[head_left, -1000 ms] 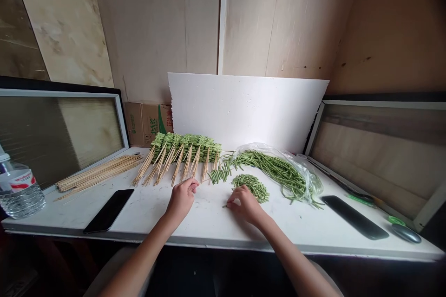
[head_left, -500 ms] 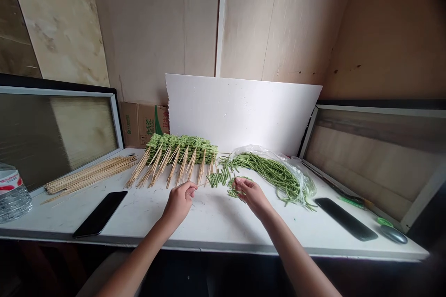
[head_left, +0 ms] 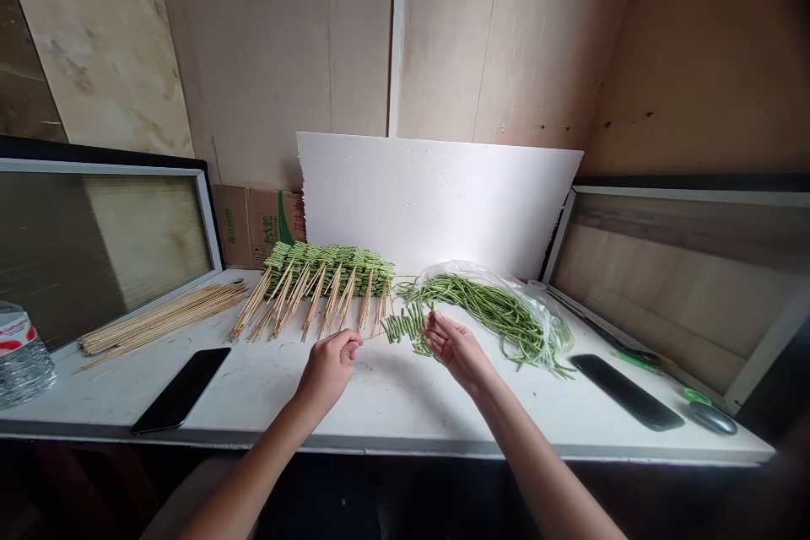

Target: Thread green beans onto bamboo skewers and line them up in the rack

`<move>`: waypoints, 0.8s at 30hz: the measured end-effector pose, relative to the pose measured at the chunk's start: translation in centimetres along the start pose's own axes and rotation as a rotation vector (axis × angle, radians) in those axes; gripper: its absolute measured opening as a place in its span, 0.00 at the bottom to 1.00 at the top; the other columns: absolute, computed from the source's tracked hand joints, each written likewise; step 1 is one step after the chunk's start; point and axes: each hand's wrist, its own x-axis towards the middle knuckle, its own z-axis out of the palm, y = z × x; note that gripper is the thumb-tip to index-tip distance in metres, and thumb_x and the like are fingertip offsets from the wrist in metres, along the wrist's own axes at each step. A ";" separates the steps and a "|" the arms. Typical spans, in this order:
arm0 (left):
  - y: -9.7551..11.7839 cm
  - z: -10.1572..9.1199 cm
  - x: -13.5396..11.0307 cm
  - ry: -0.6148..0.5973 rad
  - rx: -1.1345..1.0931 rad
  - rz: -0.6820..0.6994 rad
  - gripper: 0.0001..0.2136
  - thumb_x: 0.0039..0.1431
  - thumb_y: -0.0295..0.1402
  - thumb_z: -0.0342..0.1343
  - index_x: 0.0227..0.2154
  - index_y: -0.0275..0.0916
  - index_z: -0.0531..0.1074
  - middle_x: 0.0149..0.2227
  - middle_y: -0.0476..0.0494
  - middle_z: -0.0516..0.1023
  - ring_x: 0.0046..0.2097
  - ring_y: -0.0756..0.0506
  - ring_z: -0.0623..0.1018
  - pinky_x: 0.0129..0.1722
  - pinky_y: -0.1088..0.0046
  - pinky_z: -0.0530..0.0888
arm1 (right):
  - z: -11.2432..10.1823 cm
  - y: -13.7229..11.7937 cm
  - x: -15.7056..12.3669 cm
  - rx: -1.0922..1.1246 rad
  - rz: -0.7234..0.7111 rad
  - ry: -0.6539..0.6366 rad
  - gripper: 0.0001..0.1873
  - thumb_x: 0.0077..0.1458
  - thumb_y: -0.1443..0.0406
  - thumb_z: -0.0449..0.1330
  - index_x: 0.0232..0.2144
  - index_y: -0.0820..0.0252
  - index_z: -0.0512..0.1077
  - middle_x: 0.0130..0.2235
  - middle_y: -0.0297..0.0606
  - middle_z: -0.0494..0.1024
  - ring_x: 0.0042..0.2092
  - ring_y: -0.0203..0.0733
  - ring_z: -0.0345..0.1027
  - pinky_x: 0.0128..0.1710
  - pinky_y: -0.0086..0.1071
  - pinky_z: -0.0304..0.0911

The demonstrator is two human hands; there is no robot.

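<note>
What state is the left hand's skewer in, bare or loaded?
Loaded: green bean pieces line the skewer, with a bare stretch between them and the left hand.

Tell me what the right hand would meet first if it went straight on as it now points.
The right hand would likely meet the bean pieces on the skewer in the left hand; they appear just ahead, though depth is unclear.
</note>
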 end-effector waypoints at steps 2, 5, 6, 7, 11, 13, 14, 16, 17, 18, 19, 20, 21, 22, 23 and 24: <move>0.0 -0.1 0.0 0.008 0.008 0.015 0.12 0.63 0.24 0.48 0.33 0.41 0.77 0.25 0.49 0.75 0.29 0.47 0.75 0.32 0.75 0.69 | 0.2 0.0 0.0 -0.012 -0.008 0.008 0.18 0.50 0.52 0.74 0.35 0.59 0.81 0.38 0.44 0.85 0.43 0.48 0.81 0.38 0.33 0.77; 0.1 -0.2 0.1 0.008 0.019 0.032 0.12 0.62 0.23 0.48 0.33 0.40 0.77 0.26 0.48 0.75 0.29 0.47 0.75 0.32 0.75 0.69 | 0.3 0.0 0.0 -0.020 -0.016 0.022 0.20 0.48 0.51 0.75 0.35 0.59 0.81 0.37 0.44 0.85 0.41 0.47 0.82 0.37 0.32 0.77; 0.1 -0.2 0.1 0.006 0.021 0.034 0.12 0.62 0.23 0.48 0.33 0.40 0.77 0.26 0.48 0.75 0.29 0.47 0.75 0.32 0.75 0.69 | 0.3 0.0 0.1 -0.019 -0.017 0.029 0.20 0.46 0.51 0.76 0.34 0.60 0.81 0.36 0.44 0.84 0.40 0.47 0.81 0.36 0.32 0.77; 0.1 -0.2 0.1 0.006 0.023 0.034 0.12 0.62 0.23 0.49 0.33 0.40 0.77 0.26 0.48 0.75 0.29 0.47 0.75 0.32 0.75 0.69 | 0.3 0.1 0.1 -0.019 -0.016 0.036 0.21 0.45 0.51 0.76 0.34 0.60 0.81 0.35 0.43 0.84 0.39 0.47 0.81 0.35 0.32 0.77; 0.4 -0.4 0.2 0.006 0.026 0.026 0.13 0.61 0.21 0.48 0.32 0.40 0.77 0.26 0.48 0.75 0.29 0.48 0.74 0.31 0.75 0.69 | 0.3 0.4 0.3 -0.009 -0.010 0.067 0.21 0.43 0.51 0.77 0.32 0.60 0.81 0.30 0.41 0.82 0.37 0.45 0.81 0.35 0.32 0.76; 0.5 -0.4 0.2 0.009 0.022 0.026 0.13 0.61 0.21 0.48 0.32 0.40 0.78 0.26 0.48 0.76 0.29 0.47 0.74 0.31 0.75 0.68 | 0.2 0.4 0.3 -0.013 -0.015 0.069 0.20 0.44 0.51 0.77 0.32 0.60 0.81 0.30 0.41 0.82 0.36 0.45 0.80 0.35 0.33 0.76; 0.5 -0.4 0.2 0.010 0.020 0.027 0.13 0.61 0.21 0.48 0.32 0.40 0.78 0.26 0.48 0.76 0.29 0.47 0.74 0.30 0.75 0.68 | 0.2 0.4 0.3 -0.018 -0.021 0.067 0.20 0.45 0.51 0.77 0.33 0.59 0.81 0.31 0.41 0.83 0.37 0.45 0.80 0.35 0.33 0.76; 0.4 -0.4 0.2 0.010 0.018 0.027 0.13 0.61 0.21 0.48 0.33 0.40 0.78 0.26 0.48 0.76 0.29 0.47 0.74 0.30 0.75 0.68 | 0.2 0.4 0.3 -0.024 -0.027 0.064 0.20 0.46 0.51 0.76 0.33 0.59 0.81 0.32 0.41 0.83 0.37 0.45 0.80 0.35 0.33 0.76; 0.4 -0.4 0.2 0.007 0.019 0.026 0.14 0.61 0.21 0.48 0.33 0.40 0.78 0.26 0.48 0.76 0.29 0.47 0.74 0.30 0.75 0.68 | 0.3 0.4 0.3 -0.026 -0.027 0.065 0.20 0.46 0.51 0.76 0.33 0.59 0.81 0.33 0.42 0.83 0.37 0.45 0.80 0.35 0.33 0.76; 0.3 -0.3 0.1 0.004 0.021 0.024 0.14 0.61 0.21 0.48 0.33 0.40 0.78 0.26 0.48 0.76 0.29 0.47 0.74 0.31 0.75 0.69 | 0.3 0.4 0.3 -0.028 -0.028 0.071 0.20 0.46 0.51 0.76 0.33 0.59 0.81 0.34 0.42 0.84 0.38 0.45 0.80 0.35 0.32 0.76; 0.3 -0.3 0.1 0.002 0.024 0.021 0.14 0.60 0.20 0.47 0.33 0.40 0.78 0.26 0.48 0.76 0.29 0.47 0.75 0.31 0.75 0.69 | 0.3 0.4 0.2 -0.036 -0.031 0.078 0.19 0.46 0.51 0.76 0.33 0.59 0.82 0.34 0.42 0.84 0.38 0.45 0.80 0.35 0.32 0.76; 0.3 -0.3 0.1 0.001 0.030 0.020 0.15 0.60 0.19 0.47 0.33 0.40 0.77 0.26 0.48 0.76 0.29 0.47 0.75 0.31 0.75 0.69 | 0.3 0.5 0.3 -0.049 -0.036 0.085 0.19 0.47 0.50 0.75 0.33 0.58 0.82 0.35 0.42 0.84 0.38 0.45 0.80 0.35 0.32 0.76; 0.3 -0.3 0.1 0.001 0.036 0.023 0.15 0.59 0.19 0.47 0.33 0.40 0.77 0.27 0.48 0.76 0.30 0.47 0.75 0.31 0.75 0.69 | 0.2 0.5 0.3 -0.063 -0.043 0.092 0.19 0.48 0.50 0.75 0.34 0.58 0.82 0.37 0.42 0.84 0.39 0.45 0.80 0.35 0.31 0.76; 0.3 -0.3 0.1 0.001 0.043 0.028 0.15 0.59 0.18 0.47 0.33 0.41 0.77 0.27 0.48 0.76 0.30 0.47 0.75 0.32 0.75 0.69 | 0.2 0.5 0.3 -0.077 -0.048 0.098 0.19 0.48 0.50 0.74 0.34 0.58 0.82 0.37 0.43 0.84 0.39 0.45 0.80 0.35 0.31 0.76; 0.3 -0.3 0.1 0.002 0.050 0.036 0.15 0.58 0.18 0.47 0.33 0.41 0.77 0.27 0.48 0.77 0.30 0.47 0.75 0.32 0.75 0.69 | 0.2 0.6 0.3 -0.088 -0.052 0.101 0.19 0.48 0.50 0.74 0.34 0.58 0.82 0.38 0.43 0.85 0.40 0.45 0.80 0.35 0.31 0.76; 0.3 -0.3 0.1 0.004 0.056 0.045 0.15 0.58 0.18 0.47 0.34 0.41 0.77 0.27 0.48 0.77 0.30 0.47 0.76 0.32 0.75 0.69 | 0.2 0.6 0.3 -0.094 -0.054 0.102 0.19 0.48 0.49 0.74 0.34 0.57 0.83 0.38 0.43 0.85 0.40 0.45 0.80 0.35 0.31 0.76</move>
